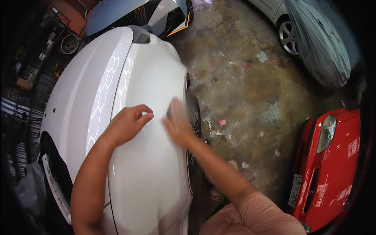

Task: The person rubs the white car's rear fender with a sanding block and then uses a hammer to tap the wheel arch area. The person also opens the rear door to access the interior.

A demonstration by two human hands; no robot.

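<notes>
White car, honeycomb reflections; red car; blue-grey car, orange edge strip; car cover, silver-grey; floor, mottled brown and grey, pale specks; sleeve, pale pink

I looked into a car workshop: a white car, a red car, a loose wheel and a big, messy, spotted floor showed me that.

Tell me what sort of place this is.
Probably a car garage or workshop: a white car and a red car stand close together on a stained floor, and a gray cover drapes another car.
</notes>
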